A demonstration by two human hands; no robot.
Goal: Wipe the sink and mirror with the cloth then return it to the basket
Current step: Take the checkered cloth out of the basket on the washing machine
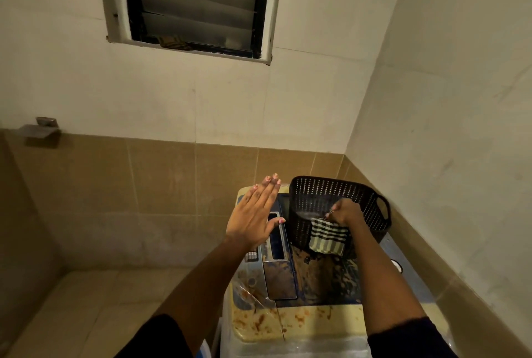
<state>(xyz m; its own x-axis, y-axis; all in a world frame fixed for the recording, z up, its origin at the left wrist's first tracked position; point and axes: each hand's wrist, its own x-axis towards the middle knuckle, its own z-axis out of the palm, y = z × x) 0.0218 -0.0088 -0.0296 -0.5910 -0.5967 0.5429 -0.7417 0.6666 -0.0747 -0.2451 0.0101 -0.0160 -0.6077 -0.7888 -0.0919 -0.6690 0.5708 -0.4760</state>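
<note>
A black perforated basket [316, 193] stands on top of an old stained washing machine [302, 323] in the room's right corner. My right hand [344, 212] reaches over the basket's near rim and pinches a striped cloth [328, 238], which hangs down over the front of the basket. My left hand [254, 213] hovers flat with fingers together above the machine's left side, holding nothing. No sink or mirror is in view.
A louvred window [195, 3] is high on the back wall. A small metal holder [40, 130] sticks out from the wall at the left. Tan tiles cover the lower walls, and pale floor tiles [95, 308] lie to the left of the machine.
</note>
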